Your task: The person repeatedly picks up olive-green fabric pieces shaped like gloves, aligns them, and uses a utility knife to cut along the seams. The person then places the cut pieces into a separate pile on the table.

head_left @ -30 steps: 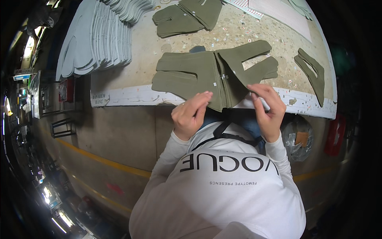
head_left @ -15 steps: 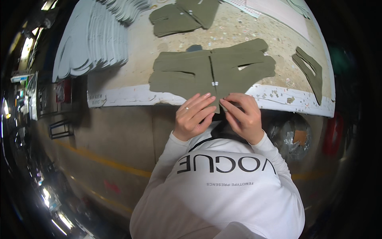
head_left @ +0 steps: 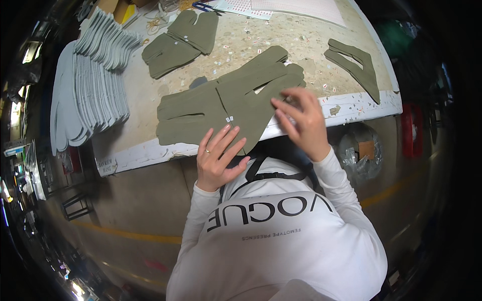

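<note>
Speckled beige stone topped the worktable, whose white front edge ran just above a person in a white sweatshirt. Largest on that table was a fanned stack of pale grey glove-shaped cut pieces, spread along its left side and overhanging the edge. At the near edge of the table lay the olive-green glove-shaped fabric stack, opened flat like a book, its finger shapes pointing left on one half and up to the right on the other (a small white tag sat near the centre fold). A second pile of olive pieces lay farther back on the table, beyond the open stack. A narrow olive V-shaped cutout rested toward the table's right end, well apart from the stack. White perforated sheets showed at the table's far edge, and tiny paper scraps littered its surface.

The left hand lay flat with fingers spread, fingertips pressing the stack's near corner at the table edge. The right hand hovered over the stack's right half, fingers loosely curled; whether it pinched a layer could not be made out. Below the table's right end hung a clear plastic bag.
</note>
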`<state>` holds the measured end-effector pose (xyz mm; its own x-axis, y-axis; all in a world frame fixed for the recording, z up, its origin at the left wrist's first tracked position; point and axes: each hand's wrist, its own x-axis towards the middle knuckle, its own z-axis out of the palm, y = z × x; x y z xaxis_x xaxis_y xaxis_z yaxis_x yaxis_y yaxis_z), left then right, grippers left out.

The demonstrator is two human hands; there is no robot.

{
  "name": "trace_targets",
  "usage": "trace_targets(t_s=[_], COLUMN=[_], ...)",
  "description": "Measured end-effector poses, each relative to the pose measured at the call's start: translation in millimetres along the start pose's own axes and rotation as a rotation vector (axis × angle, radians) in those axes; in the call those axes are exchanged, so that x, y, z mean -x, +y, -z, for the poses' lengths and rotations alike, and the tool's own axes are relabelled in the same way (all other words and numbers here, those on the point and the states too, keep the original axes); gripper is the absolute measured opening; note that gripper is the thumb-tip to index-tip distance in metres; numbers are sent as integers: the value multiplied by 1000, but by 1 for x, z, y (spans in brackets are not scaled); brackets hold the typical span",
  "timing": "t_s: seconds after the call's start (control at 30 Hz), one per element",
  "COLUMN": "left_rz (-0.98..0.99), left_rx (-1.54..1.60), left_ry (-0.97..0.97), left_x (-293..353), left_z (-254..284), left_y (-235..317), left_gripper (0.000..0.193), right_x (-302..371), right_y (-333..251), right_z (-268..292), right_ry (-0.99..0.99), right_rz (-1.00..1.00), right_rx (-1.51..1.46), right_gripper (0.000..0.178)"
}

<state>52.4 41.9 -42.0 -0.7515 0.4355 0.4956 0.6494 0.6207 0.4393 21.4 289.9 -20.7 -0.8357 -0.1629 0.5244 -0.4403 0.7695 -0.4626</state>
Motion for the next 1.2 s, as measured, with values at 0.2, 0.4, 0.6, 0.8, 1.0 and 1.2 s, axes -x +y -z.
trace_targets(t_s=[0.2,0.4,0.6,0.8,1.0,1.2], left_rz=[25,75,84,96,128,318], left_rx=[-10,-15,-17,26,263,-44], left_ry=[13,40,58,61,102,201], left_x=[1,2,3,2,-22,-71], left_z=[-5,-10,-12,-13,27,88], left_y=[-1,3,2,4,4,-54], left_gripper=[31,27,25,28,29,19], right_x=[0,-4,-10,-20,-45,-120], right_y=[16,13,14,25,31,29], right_z=[3,-10,-6,-5,26,18], right_ry=[147,102,86,112,93,107], right_rz=[-171,-152,-161,-216,-306,-12], right_rx=[16,18,-80,6,-255,-250], right_gripper=[21,18,15,14,9,16])
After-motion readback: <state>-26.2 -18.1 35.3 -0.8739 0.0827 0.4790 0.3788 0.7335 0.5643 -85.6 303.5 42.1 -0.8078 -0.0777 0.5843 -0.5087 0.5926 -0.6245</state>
